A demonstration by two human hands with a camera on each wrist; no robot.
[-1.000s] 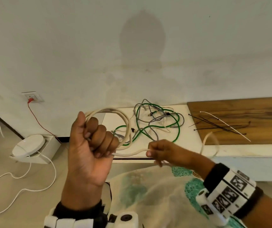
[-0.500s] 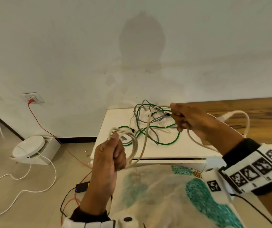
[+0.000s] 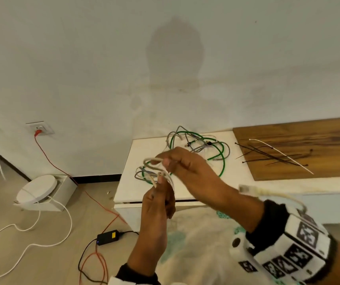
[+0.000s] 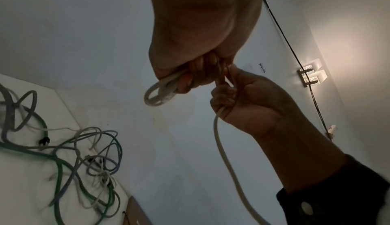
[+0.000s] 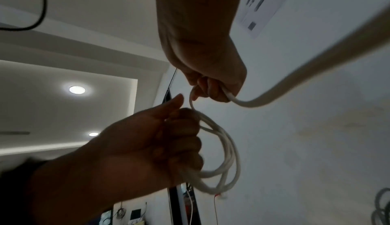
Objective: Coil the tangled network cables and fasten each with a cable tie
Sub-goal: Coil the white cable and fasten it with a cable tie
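My left hand grips a small coil of cream network cable in front of the white table. Right above it, my right hand pinches the same cable and touches the left fingers. The free cable tail runs back past my right wrist and ends in a plug. A tangle of green and grey cables lies on the table behind the hands. Several black cable ties and one white tie lie on the wooden board to the right.
On the floor at left stand a round white device on a box, a white cord, a black power adapter and a red wire from the wall socket. A patterned cloth covers my lap.
My right hand has swung back from over the table to meet the left hand, bringing another turn of cream cable. The left hand has risen a little with its coil.
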